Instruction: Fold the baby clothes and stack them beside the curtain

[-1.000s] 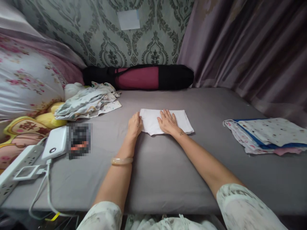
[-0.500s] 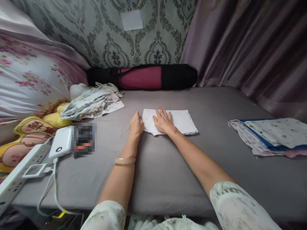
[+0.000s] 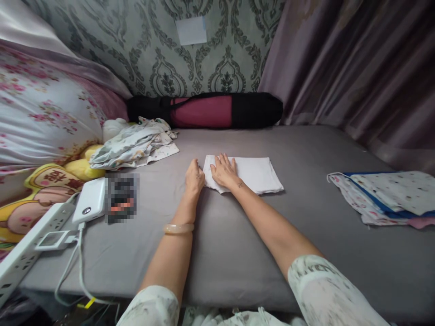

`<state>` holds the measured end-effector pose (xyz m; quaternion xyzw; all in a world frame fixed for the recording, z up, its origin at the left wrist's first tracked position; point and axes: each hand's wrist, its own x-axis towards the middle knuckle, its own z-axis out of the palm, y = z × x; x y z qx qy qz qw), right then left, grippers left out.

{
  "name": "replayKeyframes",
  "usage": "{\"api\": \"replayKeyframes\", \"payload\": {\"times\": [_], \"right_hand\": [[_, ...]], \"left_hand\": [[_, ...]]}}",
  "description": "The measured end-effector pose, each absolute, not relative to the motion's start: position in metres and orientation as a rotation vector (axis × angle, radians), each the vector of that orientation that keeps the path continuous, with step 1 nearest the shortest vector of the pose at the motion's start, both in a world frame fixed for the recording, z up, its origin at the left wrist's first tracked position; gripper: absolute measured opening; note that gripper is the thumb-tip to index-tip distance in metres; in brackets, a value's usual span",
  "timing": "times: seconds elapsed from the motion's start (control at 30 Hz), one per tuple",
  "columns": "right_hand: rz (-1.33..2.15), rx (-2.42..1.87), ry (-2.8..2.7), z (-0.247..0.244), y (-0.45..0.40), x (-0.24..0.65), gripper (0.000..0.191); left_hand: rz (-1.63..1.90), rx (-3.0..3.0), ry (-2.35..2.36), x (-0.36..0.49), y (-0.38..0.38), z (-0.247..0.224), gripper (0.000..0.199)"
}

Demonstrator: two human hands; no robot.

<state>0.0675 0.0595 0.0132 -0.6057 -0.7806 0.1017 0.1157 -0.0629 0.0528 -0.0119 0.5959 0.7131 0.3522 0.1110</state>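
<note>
A folded white cloth (image 3: 260, 174) lies flat on the grey sheet in the middle of the head view. My right hand (image 3: 224, 172) rests palm down on its left part, fingers spread, holding nothing. At the cloth's left edge is my left hand (image 3: 195, 175), its fingers closed in a pinch on that edge; the fingertips are partly hidden behind the hand. A pale bangle (image 3: 178, 228) circles my left wrist.
Folded patterned cloths (image 3: 390, 194) lie at the right, a crumpled patterned cloth (image 3: 132, 145) at the left. Near the left edge are a power bank (image 3: 90, 199), cables and a power strip (image 3: 34, 242). A long black and red bag (image 3: 204, 111) lies by the wall.
My right hand has slid left across the white cloth, closer to my left hand. My left hand stays at the cloth's left edge. The whole view has shifted slightly.
</note>
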Motion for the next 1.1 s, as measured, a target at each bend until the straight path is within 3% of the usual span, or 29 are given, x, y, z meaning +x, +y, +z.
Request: {"api": "replayKeyframes", "payload": {"times": [0.8, 1.1], "right_hand": [[0.208, -1.678, -2.291, 0.001, 0.061, 0.025, 0.053], [0.218, -1.734, -2.116, 0.013, 0.054, 0.087, 0.053]], "left_hand": [[1.216, 1.549, 2.102, -0.067, 0.051, -0.004, 0.036], [1.14, 1.892, 2.026, -0.054, 0.05, -0.005, 0.037]]}}
